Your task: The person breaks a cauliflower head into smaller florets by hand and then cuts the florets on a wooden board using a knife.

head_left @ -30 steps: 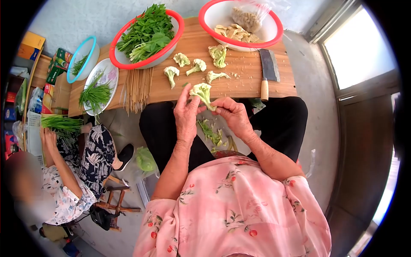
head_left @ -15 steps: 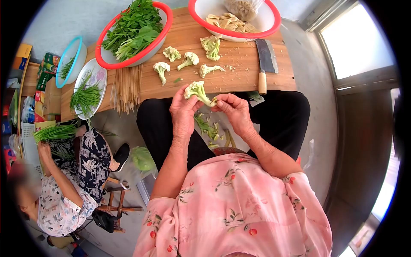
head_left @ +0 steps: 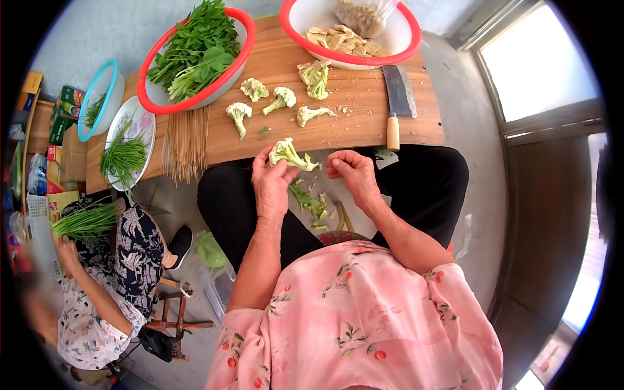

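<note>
The left hand (head_left: pixel 270 187) is clamped on a cauliflower floret (head_left: pixel 284 152), its stem (head_left: pixel 303 163) towards 4 o'clock. The right hand (head_left: pixel 356 174), fingertips together, sits just off that tip; whether it pinches a scrap I can't tell. I'd cradle the floret lightly, so nothing crumbles. 5 loose florets (head_left: pixel 280 99) lie towards 12 o'clock on the table (head_left: pixel 268 55).

Table (head_left: pixel 273 62): brown wood grain | near it, held floret (head_left: pixel 286 154): pale green, cream | before it, shirt (head_left: pixel 370 305): pink, red-fruit print
</note>
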Available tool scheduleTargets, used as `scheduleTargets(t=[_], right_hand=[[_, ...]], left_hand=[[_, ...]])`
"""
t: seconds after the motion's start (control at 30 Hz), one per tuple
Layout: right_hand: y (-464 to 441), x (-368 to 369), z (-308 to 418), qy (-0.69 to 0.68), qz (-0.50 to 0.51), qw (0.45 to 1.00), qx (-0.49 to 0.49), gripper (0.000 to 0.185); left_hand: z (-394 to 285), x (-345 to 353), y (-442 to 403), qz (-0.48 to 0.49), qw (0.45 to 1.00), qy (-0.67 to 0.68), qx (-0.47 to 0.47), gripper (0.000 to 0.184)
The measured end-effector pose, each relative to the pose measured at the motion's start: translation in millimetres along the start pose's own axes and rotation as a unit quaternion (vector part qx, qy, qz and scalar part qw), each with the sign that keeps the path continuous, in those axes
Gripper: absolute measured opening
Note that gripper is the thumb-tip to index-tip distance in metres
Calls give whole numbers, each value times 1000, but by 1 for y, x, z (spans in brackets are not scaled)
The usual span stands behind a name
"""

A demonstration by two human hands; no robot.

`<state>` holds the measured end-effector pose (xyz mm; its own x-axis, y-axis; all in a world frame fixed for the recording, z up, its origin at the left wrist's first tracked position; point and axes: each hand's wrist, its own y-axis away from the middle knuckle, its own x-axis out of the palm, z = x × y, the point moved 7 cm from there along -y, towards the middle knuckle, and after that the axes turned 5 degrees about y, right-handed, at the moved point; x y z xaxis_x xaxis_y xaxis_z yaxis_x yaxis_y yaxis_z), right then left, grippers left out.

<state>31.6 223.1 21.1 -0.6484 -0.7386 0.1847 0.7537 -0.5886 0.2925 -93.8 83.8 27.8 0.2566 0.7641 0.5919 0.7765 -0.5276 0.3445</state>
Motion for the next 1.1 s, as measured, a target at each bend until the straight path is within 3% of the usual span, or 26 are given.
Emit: scheduleTargets(t=[0.1,0.13,0.2,0.27,0.3,0.53,0.6,0.67,0.77,0.8,0.87,0.9,1.0,1.1], right_hand=[[-16,-43,-16,106,-130,986,-9,14],[-13,-57,5,240,-221,939,-106,14],[-19,-81,21,351,-300,865,-197,15],[-22,-96,35,487,-359,757,-245,19],[-25,-101,36,502,-371,741,-248,23],[-41,-119,22,533,-340,754,-180,27],[-38,-117,23,540,-340,749,-178,26],[-27,-100,34,548,-360,704,-274,20],[-13,-61,50,466,-269,792,-288,17],[-13,-50,48,405,-226,845,-266,15],[-16,-28,23,225,-120,966,-35,16],[-13,-12,18,111,-74,991,-24,16],[0,25,35,55,24,998,11,11],[0,30,31,78,23,997,1,9]], left_hand=[[1,-5,-1,-12,1000,-4,-1,38],[0,-6,-1,-22,1000,-1,-1,39],[2,-9,-3,-28,1000,2,-2,38],[6,-13,-6,-31,999,11,-16,38],[5,-11,-7,-31,999,12,-15,38],[-2,-7,-6,-31,999,4,14,39],[-3,1,-5,15,999,21,26,39],[-1,3,-6,22,999,24,20,39],[2,7,-6,46,998,32,10,40],[3,8,-6,56,998,32,7,41],[5,13,-5,68,997,32,4,42],[4,16,-5,77,997,32,3,42],[6,20,-2,97,995,26,-4,42],[8,24,1,114,993,22,-13,42]])
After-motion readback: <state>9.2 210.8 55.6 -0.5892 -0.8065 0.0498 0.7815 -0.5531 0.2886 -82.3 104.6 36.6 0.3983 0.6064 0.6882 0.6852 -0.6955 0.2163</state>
